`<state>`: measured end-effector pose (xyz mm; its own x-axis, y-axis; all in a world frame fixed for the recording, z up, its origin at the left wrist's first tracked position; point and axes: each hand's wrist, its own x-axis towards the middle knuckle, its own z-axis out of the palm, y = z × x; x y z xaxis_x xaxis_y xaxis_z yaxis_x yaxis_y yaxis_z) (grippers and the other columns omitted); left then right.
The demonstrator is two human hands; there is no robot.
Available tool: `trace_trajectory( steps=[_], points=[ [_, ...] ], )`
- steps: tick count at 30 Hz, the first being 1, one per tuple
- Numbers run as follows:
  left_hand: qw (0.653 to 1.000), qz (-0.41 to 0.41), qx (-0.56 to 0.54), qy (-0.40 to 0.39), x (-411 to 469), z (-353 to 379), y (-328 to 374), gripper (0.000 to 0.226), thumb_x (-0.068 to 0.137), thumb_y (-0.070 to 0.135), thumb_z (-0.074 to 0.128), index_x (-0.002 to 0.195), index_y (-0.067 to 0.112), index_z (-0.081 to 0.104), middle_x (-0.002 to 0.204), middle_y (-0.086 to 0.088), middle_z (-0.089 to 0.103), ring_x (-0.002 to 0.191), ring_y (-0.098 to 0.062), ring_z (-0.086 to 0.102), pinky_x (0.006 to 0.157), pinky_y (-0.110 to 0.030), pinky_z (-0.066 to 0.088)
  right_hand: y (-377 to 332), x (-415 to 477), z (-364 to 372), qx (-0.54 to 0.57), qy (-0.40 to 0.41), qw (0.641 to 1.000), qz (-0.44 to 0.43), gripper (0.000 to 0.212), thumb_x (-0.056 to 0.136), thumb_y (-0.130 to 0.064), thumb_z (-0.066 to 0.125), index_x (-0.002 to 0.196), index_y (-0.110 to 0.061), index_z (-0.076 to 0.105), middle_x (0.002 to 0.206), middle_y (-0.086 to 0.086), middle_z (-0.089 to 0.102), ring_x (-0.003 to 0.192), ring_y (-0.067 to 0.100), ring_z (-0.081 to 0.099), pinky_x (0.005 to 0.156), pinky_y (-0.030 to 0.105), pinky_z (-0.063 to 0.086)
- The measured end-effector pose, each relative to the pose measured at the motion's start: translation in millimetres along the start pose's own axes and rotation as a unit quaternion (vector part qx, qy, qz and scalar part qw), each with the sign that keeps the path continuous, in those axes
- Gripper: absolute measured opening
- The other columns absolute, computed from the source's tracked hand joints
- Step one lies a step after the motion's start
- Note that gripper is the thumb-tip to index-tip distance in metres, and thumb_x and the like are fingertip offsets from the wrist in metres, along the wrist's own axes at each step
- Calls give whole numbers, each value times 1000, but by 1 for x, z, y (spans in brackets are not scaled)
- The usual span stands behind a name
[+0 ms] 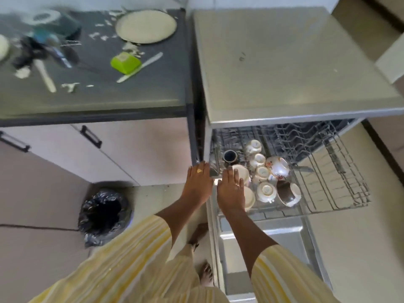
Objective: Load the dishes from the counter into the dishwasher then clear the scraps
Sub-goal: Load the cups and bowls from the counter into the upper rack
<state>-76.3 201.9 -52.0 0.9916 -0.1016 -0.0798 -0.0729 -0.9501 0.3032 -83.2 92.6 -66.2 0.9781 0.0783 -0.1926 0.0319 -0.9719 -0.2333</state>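
Note:
The dishwasher's upper rack [341, 189] is pulled out and holds several cream cups [265, 190], a flowered bowl [277, 166], a dark cup [229, 155] and pale plates [250, 199]. My left hand [197, 182] reaches to the rack's left edge with straight fingers and holds nothing. Beside it my right hand [230, 189] lies flat over the pale plates, fingers straight. On the dark counter [131, 99] lie a round plate [146, 26], a green container [125, 62], a white knife [140, 67], a spoon [46, 76], blurred utensils and white scraps [70, 86].
A bin lined with a black bag [105, 213] stands on the floor at the left below the counter. The dishwasher's steel top [284, 62] is bare. Its open door [262, 248] lies under my right arm. Cabinet doors with black handles [90, 136] sit under the counter.

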Motion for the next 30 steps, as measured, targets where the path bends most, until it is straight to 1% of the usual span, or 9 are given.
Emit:
trace_trajectory(
  steps=[3, 7, 12, 16, 19, 21, 24, 28, 30],
  points=[
    [997, -60, -29, 34, -24, -28, -29, 52, 96, 22, 46, 141, 1, 30, 145, -17, 36, 134, -32, 33, 112, -42, 23, -38, -2, -7, -33, -11, 996, -82, 52, 95, -20, 43, 141, 1, 31, 148, 20, 29, 139, 33, 26, 113, 47, 21],
    [985, -158, -38, 53, -44, -62, -71, 55, 100, 28, 35, 147, 6, 16, 154, -11, 18, 142, -27, 16, 117, -39, 7, -96, -4, -24, -48, 20, 979, -195, 49, 91, -24, 55, 133, 0, 47, 139, 17, 46, 130, 33, 42, 105, 47, 33],
    [970, -223, -31, 94, -58, -107, -119, 56, 101, 29, 31, 148, 7, 10, 156, -11, 11, 144, -26, 9, 117, -39, 2, -166, 5, -49, -56, -5, 948, -312, 52, 102, -30, 24, 148, -8, 14, 156, 10, 10, 144, 26, 6, 116, 39, 6],
    [957, -255, -44, 129, -58, -142, -163, 57, 101, 30, 31, 148, 6, 10, 156, -11, 12, 144, -26, 9, 117, -39, 4, -220, 25, -64, -58, 11, 932, -357, 55, 101, -33, 23, 148, -9, 9, 157, 8, 4, 145, 24, 1, 117, 38, 3],
    [948, -269, -49, 161, -47, -163, -197, 58, 100, 31, 34, 147, 5, 12, 154, -12, 16, 143, -26, 12, 117, -40, 6, -260, 50, -70, -63, 35, 925, -373, 55, 100, -31, 32, 146, -6, 20, 155, 11, 14, 144, 26, 9, 116, 39, 10],
    [945, -271, -47, 175, -35, -177, -218, 58, 100, 29, 35, 147, 4, 13, 154, -13, 17, 143, -26, 12, 117, -40, 6, -285, 70, -75, -66, 94, 916, -385, 51, 92, -28, 51, 136, -2, 43, 144, 16, 39, 136, 30, 34, 110, 44, 27],
    [944, -258, -68, 194, -10, -197, -244, 58, 100, 27, 36, 147, 3, 14, 153, -13, 19, 143, -25, 12, 117, -39, 6, -316, 107, -88, -71, 153, 912, -374, 43, 72, -23, 76, 109, -2, 65, 109, 16, 67, 102, 29, 65, 88, 45, 50],
    [956, -230, -80, 166, 32, -211, -269, 64, 98, 34, 39, 147, 3, 11, 154, -14, 15, 143, -27, 9, 117, -41, 4, -335, 161, -115, -76, 215, 918, -326, 32, 58, -13, 82, 84, -4, 66, 64, 13, 66, 57, 27, 65, 62, 33, 53],
    [968, -205, -67, 127, 53, -210, -275, 72, 98, 42, 35, 148, 5, 1, 157, -12, -1, 145, -26, -4, 115, -38, -6, -339, 187, -125, -83, 216, 928, -291, 26, 59, -10, 80, 78, -4, 64, 59, 15, 62, 54, 30, 61, 57, 33, 50]
  ],
)
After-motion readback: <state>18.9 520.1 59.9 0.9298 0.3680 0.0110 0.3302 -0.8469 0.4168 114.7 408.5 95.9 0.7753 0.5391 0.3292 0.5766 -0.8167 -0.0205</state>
